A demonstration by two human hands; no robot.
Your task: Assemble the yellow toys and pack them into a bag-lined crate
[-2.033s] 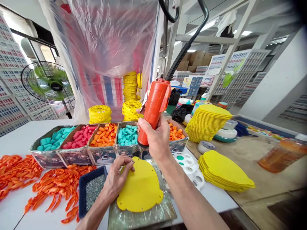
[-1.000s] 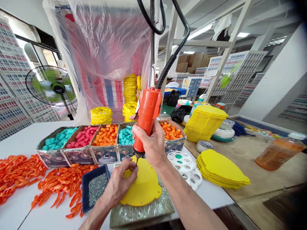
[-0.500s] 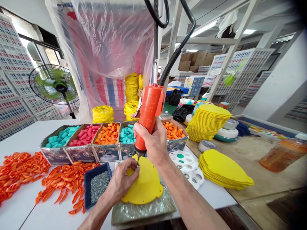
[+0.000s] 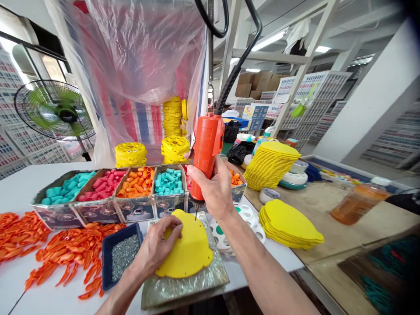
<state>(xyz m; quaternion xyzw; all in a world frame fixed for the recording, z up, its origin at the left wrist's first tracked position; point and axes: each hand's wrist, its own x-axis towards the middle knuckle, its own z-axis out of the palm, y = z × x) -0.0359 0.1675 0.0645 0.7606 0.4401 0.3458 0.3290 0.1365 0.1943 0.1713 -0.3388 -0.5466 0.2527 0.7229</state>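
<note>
The right hand (image 4: 215,188) grips the orange screwdriver (image 4: 204,153) upright, bit just above the yellow plate (image 4: 187,251) that the left hand (image 4: 157,247) fingers press flat on the worktop (image 4: 19,188), beside the screw tray (image 4: 120,256)

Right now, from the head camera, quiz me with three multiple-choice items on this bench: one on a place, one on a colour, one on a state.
1. Where is the blue tray of screws?
A. left of the yellow plate
B. on the stack of plates
C. behind the fan

2. What colour is the power screwdriver?
A. green
B. orange
C. white

3. What is the left hand doing?
A. hanging free
B. lifting the tray
C. pressing on the yellow plate

Answers:
1 A, the tray sits just left of the plate.
2 B, its body is orange, gripped by the right hand.
3 C, its fingers lie flat on the plate's top edge.
</note>
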